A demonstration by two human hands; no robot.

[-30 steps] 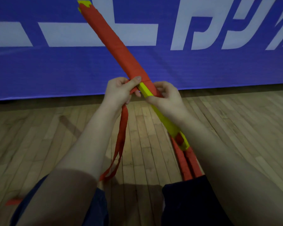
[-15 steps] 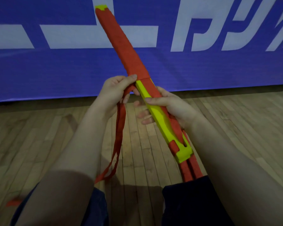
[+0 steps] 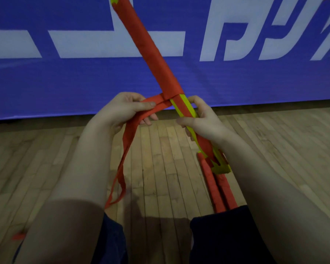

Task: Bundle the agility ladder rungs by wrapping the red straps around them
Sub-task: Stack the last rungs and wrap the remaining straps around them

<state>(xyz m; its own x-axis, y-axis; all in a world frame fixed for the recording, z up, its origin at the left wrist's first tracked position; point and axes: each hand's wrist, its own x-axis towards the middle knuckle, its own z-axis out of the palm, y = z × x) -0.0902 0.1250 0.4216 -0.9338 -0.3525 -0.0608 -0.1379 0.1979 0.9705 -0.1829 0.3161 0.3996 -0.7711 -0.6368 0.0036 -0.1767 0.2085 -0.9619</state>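
Your left hand [image 3: 120, 109] has pulled the soft red strap [image 3: 156, 106] taut leftward, pinching it; your right hand [image 3: 206, 124] grips the stiff, probably light rungs [image 3: 188, 107] close beside it, tilted above the floor [image 3: 160, 159].

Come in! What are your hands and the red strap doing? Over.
Left hand pinches red strap, taut sideways. Right hand grips yellow rung bundle, upper part wrapped. Nothing in the way.
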